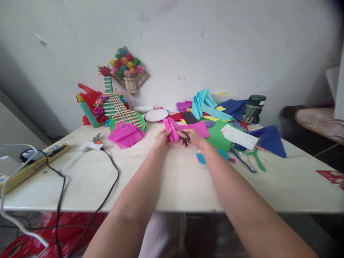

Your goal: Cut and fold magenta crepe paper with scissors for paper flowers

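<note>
My left hand (162,139) pinches a folded strip of magenta paper (171,130) over the middle of the white table (185,186). In my right hand (194,137) is a pair of scissors (185,137) with dark handles, its fingers closed around them. The blades lie across the magenta strip, pointing up and to the left; whether they are parted I cannot tell. Just behind my right hand a larger magenta sheet (200,128) rests on green paper (219,135). Another crumpled magenta sheet (126,135) lies to the left of my hands.
At left are a glue gun (92,144) with a black cord, a power strip (34,166) and a green guitar-shaped craft (129,120). Coloured paper scraps, a dark phone (189,118) and a dark bottle (252,109) stand or lie at back right. A flower craft (130,68) leans against the wall.
</note>
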Demonstrator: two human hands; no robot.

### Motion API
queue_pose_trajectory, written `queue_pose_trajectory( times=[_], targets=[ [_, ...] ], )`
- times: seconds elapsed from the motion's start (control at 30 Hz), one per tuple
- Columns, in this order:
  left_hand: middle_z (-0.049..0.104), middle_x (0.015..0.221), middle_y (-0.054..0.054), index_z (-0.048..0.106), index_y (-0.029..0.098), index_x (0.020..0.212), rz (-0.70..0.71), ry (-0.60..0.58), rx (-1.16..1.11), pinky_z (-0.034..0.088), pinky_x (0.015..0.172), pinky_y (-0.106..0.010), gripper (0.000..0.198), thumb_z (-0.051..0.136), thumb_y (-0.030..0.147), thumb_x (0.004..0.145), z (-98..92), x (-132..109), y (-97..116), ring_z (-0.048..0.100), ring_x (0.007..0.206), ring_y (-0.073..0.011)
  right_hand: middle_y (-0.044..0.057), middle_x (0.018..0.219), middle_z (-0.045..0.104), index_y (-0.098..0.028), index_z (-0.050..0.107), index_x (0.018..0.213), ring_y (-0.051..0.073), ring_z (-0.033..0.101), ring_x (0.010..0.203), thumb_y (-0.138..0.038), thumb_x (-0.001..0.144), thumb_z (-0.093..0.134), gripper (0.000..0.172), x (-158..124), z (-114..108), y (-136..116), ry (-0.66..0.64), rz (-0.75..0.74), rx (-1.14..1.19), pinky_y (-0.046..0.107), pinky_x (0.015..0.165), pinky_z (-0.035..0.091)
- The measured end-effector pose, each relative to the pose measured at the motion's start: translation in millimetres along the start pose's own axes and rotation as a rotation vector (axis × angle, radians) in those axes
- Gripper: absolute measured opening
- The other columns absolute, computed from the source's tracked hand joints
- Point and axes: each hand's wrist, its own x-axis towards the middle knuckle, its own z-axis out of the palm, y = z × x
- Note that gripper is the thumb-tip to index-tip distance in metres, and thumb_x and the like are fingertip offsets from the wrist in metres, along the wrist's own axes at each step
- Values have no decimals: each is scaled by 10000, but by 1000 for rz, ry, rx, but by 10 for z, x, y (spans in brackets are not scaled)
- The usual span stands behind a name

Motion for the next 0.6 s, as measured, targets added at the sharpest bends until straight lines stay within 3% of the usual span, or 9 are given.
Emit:
queue_pose_trajectory(
  times=[0.27, 0.6],
  targets=[
    [670, 695, -46, 624, 110, 803, 1, 0, -24, 488, 646, -253, 136, 700, 160, 702, -3, 24, -16, 614, 586, -128, -28, 434, 561, -149, 526, 618, 75, 491, 320, -342, 722, 682, 268, 30, 30, 47, 41, 8, -9, 161, 288, 363],
    [647, 628, -18, 605, 118, 769, -15, 44, -13, 476, 587, -223, 110, 685, 143, 698, 21, 28, -18, 583, 514, -103, -51, 413, 524, -158, 503, 607, 76, 468, 315, -304, 702, 701, 264, 72, 60, 109, 70, 7, -22, 182, 313, 404]
  ],
)
